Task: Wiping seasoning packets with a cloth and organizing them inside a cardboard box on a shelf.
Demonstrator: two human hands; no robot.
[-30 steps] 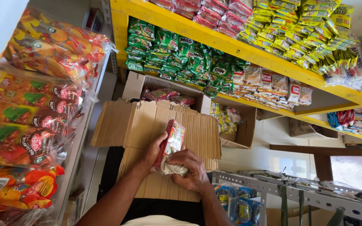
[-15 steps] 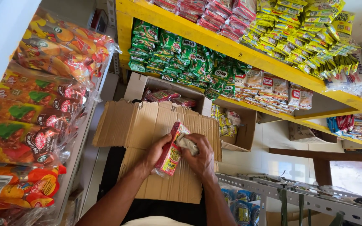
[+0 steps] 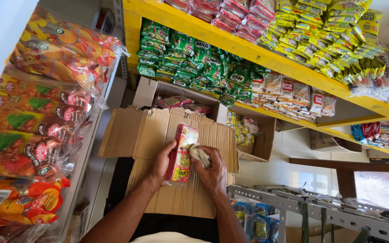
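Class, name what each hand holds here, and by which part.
The left hand grips a red and yellow snack packet along its left edge. The right hand holds a crumpled whitish cloth against it.

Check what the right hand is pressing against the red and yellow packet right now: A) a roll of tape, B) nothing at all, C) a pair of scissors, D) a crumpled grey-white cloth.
D: the right hand clutches a crumpled grey-white cloth against the side of the red and yellow packet, which the left hand holds upright over the flattened cardboard.
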